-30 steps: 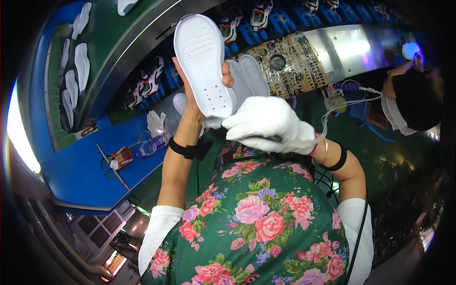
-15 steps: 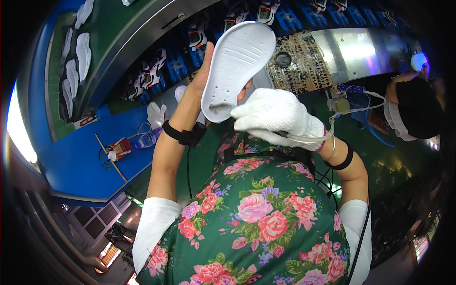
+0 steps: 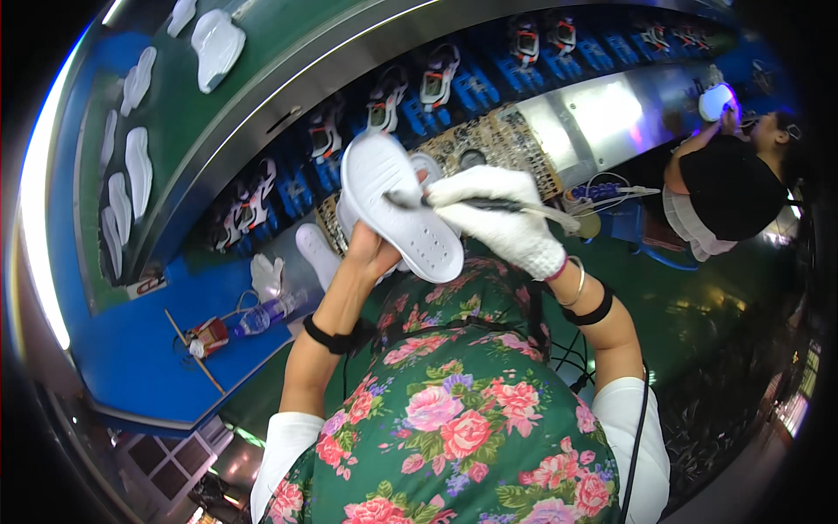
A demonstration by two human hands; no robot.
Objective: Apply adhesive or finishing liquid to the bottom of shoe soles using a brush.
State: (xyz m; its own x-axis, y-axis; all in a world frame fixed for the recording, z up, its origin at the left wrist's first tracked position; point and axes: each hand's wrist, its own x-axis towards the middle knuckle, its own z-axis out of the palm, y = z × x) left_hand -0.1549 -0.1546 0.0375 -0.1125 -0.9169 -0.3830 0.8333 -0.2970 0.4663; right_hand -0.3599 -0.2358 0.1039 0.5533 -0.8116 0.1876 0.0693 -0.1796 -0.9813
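Note:
My bare left hand [image 3: 370, 251] grips a white shoe sole [image 3: 374, 176] from beneath, tilted, with its recessed, holed face toward me. My right hand [image 3: 499, 218], in a white knit glove, is closed around a dark-handled brush [image 3: 494, 205]. The brush's bristles touch the sole's face near its middle, slightly blurred. A pale tube [image 3: 559, 217] runs off from the brush's rear end. Part of another white piece [image 3: 424, 164] shows behind the sole. Beside my left wrist lies a further white sole [image 3: 316, 251].
A curved conveyor with shoe uppers [image 3: 384, 100] on blue holders passes in front. White soles [image 3: 138, 170] lie on a green belt at left. The blue table [image 3: 131, 349] bears a bottle [image 3: 266, 314] and a red box [image 3: 209, 337]. A co-worker [image 3: 729, 188] sits at right.
The sole has swung round and lowered, its top now leaning left. My right hand has brought the brush, hidden before, onto the sole's middle. The whole view has shifted.

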